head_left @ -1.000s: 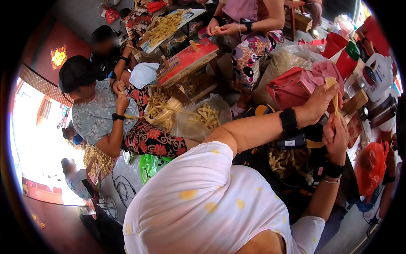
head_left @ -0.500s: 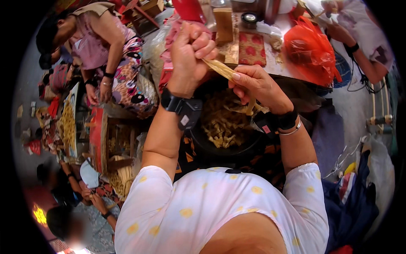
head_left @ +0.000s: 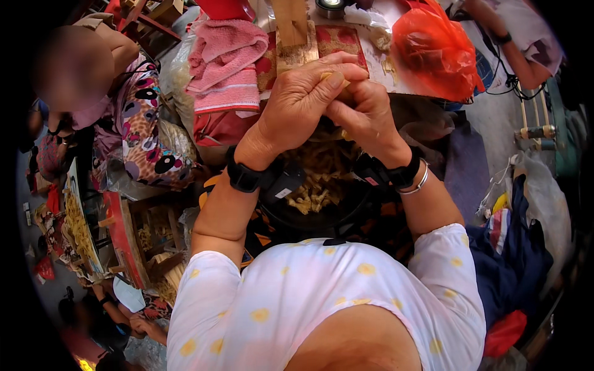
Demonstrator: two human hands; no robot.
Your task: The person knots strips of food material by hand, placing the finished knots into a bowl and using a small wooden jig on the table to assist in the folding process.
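In front of me my left hand (head_left: 303, 99) and my right hand (head_left: 369, 117) are brought together over a dark round basin (head_left: 296, 221). Both are closed on a pale yellow fibrous strip (head_left: 344, 93), most of which the fingers hide. A bit of it shows between the left thumb and the right fingers. Below the hands the basin holds a heap of similar yellowish strips (head_left: 318, 195), partly covered by my wrists. Just beyond my fingers a wooden upright (head_left: 291, 23) stands on a wooden base (head_left: 298, 57) at the table edge.
A pink towel (head_left: 226, 52) lies at the table's left, an orange-red plastic bag (head_left: 433, 52) at its right. To the left, a seated person in a patterned garment (head_left: 145, 130) is beside a red-edged wooden stand (head_left: 125, 238). Dark blue cloth (head_left: 513, 266) lies at right.
The strip was stretched between my hands; now they have come together around it. My left hand has moved right and down. The view has shifted, uncovering more of the pink towel.
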